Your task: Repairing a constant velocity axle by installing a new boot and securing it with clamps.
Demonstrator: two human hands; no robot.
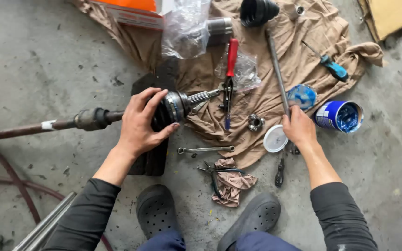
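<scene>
**Drive shaft lying left to right on the floor, one hand on its joint**

The drive shaft lies across the concrete floor with its long axis running nearly level from the left edge of the view toward the middle, rising slightly to the right. Its outer joint sits at the right end, and the splined stub points right, onto the brown cloth. The left hand is wrapped around the joint, fingers curled over the top and thumb below, gripping it. A dark rubber mat lies under the joint.

The right hand is closed around the lower end of a long metal rod, which runs up and slightly left across the cloth.

Just right of that hand stands an open round tin, blue with a white label band, holding blue grease; its white round lid lies flat beside the hand. A clear bag smeared with blue grease rests above the hand. At the top left edge of the cloth sits an orange and white box, with a crumpled clear plastic bag next to it. A flat cardboard piece lies at the top right corner. Red-handled pliers lie upright in the view, on another clear bag.
</scene>
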